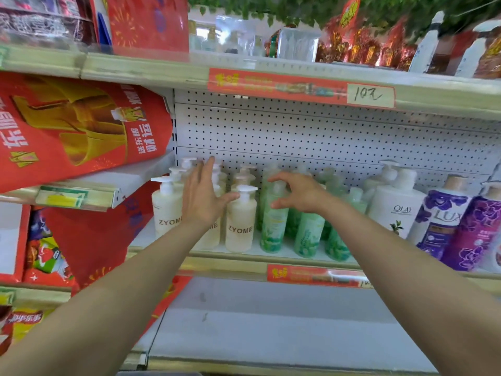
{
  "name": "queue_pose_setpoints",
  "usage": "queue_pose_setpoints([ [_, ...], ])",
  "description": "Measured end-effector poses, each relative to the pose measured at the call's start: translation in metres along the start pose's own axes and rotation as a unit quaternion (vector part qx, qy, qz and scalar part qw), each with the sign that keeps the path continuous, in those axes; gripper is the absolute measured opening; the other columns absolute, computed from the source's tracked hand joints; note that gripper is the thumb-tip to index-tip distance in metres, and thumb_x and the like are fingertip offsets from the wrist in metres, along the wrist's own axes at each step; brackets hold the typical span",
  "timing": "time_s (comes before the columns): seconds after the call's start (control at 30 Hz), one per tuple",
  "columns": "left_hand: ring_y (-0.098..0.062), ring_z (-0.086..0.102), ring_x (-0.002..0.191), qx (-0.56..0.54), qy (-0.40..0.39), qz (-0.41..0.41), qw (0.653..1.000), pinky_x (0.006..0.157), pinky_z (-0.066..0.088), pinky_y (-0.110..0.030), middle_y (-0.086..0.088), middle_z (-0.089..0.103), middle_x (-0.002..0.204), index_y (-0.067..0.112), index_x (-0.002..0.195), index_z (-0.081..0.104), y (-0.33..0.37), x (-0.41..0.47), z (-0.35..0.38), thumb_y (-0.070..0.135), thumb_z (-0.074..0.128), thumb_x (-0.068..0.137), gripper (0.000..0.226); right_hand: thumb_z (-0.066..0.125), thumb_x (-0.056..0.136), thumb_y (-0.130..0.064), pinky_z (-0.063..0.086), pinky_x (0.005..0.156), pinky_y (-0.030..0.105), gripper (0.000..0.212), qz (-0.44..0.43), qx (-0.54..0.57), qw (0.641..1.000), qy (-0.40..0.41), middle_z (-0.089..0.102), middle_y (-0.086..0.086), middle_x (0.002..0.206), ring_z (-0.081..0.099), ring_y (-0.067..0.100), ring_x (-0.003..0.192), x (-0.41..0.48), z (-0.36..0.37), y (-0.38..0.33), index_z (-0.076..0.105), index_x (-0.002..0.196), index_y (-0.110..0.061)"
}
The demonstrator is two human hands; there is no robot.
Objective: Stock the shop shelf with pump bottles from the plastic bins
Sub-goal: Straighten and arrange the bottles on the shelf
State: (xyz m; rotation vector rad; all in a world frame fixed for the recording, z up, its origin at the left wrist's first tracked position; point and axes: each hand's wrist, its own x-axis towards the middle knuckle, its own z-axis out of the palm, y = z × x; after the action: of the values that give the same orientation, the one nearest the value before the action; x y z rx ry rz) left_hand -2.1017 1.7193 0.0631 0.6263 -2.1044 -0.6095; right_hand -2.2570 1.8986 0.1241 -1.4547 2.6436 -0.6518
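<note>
Pump bottles marked ZYOME [240, 226], cream-coloured, stand in rows on the middle shelf [217, 260], just beside green pump bottles [273, 223]. The left hand [202, 198] spreads straight fingers before the cream rows, its grip wide and holding nothing. The right hand [301, 194] curves over the green tops, grip also wide. A white Olay bottle [395, 210] stands further right.

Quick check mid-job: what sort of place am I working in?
Most likely a retail shop aisle: pegboard-backed shelving, a handwritten price tag on its front edge, and rows of branded pump bottles facing outward.
</note>
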Motion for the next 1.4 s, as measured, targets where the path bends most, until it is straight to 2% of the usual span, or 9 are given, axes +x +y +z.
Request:
queue_pose_setpoints([
  [0.13, -0.025, 0.024, 0.146, -0.027, -0.033, -0.066, 0.997, 0.115, 0.031, -0.049, -0.004, 0.025, 0.16, 0.026, 0.156, 0.016, -0.01, -0.004, 0.006, 0.044, 0.081, 0.075, 0.105, 0.083, 0.08, -0.027, 0.045, 0.099, 0.033, 0.065, -0.02, -0.002, 1.0, 0.02, 0.057, 0.001, 0.136, 0.053, 0.022, 0.123, 0.001, 0.004, 0.005, 0.054, 0.138, -0.034],
  [0.37, -0.021, 0.035, 0.143, -0.073, -0.046, -0.056, 0.995, 0.115, 0.034, -0.043, 0.006, 0.034, 0.158, 0.026, 0.155, 0.022, -0.027, -0.006, 0.001, 0.037, 0.079, 0.079, 0.096, 0.083, 0.079, -0.033, 0.039, 0.078, 0.025, 0.056, -0.046, -0.014, 0.998, 0.029, 0.055, -0.012, 0.099, 0.056, 0.017, 0.103, 0.008, 0.003, 0.008, 0.06, 0.129, -0.036],
  [0.53, -0.021, 0.034, 0.143, -0.064, -0.059, -0.046, 0.995, 0.115, 0.033, -0.04, 0.003, 0.036, 0.157, 0.028, 0.155, 0.024, -0.031, -0.004, 0.0, 0.029, 0.077, 0.083, 0.09, 0.085, 0.078, -0.027, 0.044, 0.096, 0.031, 0.054, -0.053, 0.011, 0.999, 0.002, 0.059, -0.003, 0.125, 0.052, 0.017, 0.119, 0.012, -0.002, 0.01, 0.062, 0.125, -0.035],
  [0.77, -0.023, 0.022, 0.148, -0.003, 0.066, 0.075, 0.995, 0.117, 0.023, -0.037, -0.008, 0.029, 0.158, 0.026, 0.151, 0.034, 0.002, -0.01, 0.009, 0.051, 0.076, 0.077, 0.089, 0.086, 0.076, -0.03, 0.046, 0.093, 0.031, 0.053, -0.063, -0.004, 0.998, -0.007, 0.059, -0.005, 0.12, 0.055, 0.02, 0.116, 0.013, -0.003, 0.011, 0.063, 0.123, -0.034],
  [0.93, -0.027, 0.027, 0.146, 0.036, -0.018, 0.172, 0.984, 0.118, 0.026, -0.047, -0.008, 0.036, 0.155, 0.028, 0.148, 0.041, 0.037, -0.012, 0.035, 0.055, 0.073, 0.076, 0.084, 0.082, 0.079, -0.037, 0.042, 0.1, 0.027, 0.078, -0.08, -0.013, 0.996, -0.022, 0.053, -0.003, 0.145, 0.052, 0.017, 0.129, 0.009, -0.009, 0.014, 0.044, 0.147, -0.038],
  [1.03, -0.026, 0.025, 0.146, 0.046, -0.027, 0.184, 0.981, 0.118, 0.023, -0.049, -0.006, 0.051, 0.146, 0.027, 0.147, 0.042, 0.05, -0.007, 0.047, 0.058, 0.073, 0.074, 0.085, 0.082, 0.079, -0.041, 0.036, 0.104, 0.029, 0.089, -0.078, 0.007, 0.996, 0.035, 0.045, 0.0, 0.152, 0.04, 0.018, 0.139, 0.0, -0.026, 0.025, 0.032, 0.152, -0.041],
  [1.13, -0.024, 0.02, 0.148, 0.09, -0.058, 0.163, 0.981, 0.121, 0.015, -0.048, -0.009, 0.058, 0.138, 0.039, 0.148, 0.034, 0.059, 0.001, 0.055, 0.067, 0.068, 0.072, 0.088, 0.084, 0.077, -0.042, 0.039, 0.104, 0.034, 0.086, -0.038, -0.02, 0.996, 0.079, 0.047, 0.003, 0.148, 0.044, 0.023, 0.135, -0.01, -0.045, 0.042, 0.04, 0.15, -0.034],
  [1.23, -0.023, 0.014, 0.15, 0.152, -0.123, 0.138, 0.971, 0.123, 0.003, -0.043, -0.011, 0.048, 0.147, 0.05, 0.149, 0.021, 0.066, 0.007, 0.061, 0.076, 0.061, 0.071, 0.092, 0.086, 0.076, -0.035, 0.034, 0.107, 0.028, 0.087, -0.009, -0.067, 0.998, -0.014, 0.044, 0.002, 0.153, 0.043, 0.021, 0.138, -0.022, -0.044, 0.054, 0.041, 0.15, -0.027],
  [1.4, -0.023, 0.025, 0.145, 0.211, -0.16, 0.133, 0.955, 0.123, 0.004, -0.043, -0.012, 0.054, 0.141, 0.043, 0.147, 0.036, 0.078, 0.01, 0.064, 0.068, 0.069, 0.071, 0.086, 0.084, 0.078, -0.027, 0.039, 0.108, 0.035, 0.078, 0.007, -0.081, 0.997, 0.001, 0.046, 0.006, 0.147, 0.047, 0.025, 0.131, -0.03, -0.024, 0.065, 0.043, 0.144, -0.037],
])
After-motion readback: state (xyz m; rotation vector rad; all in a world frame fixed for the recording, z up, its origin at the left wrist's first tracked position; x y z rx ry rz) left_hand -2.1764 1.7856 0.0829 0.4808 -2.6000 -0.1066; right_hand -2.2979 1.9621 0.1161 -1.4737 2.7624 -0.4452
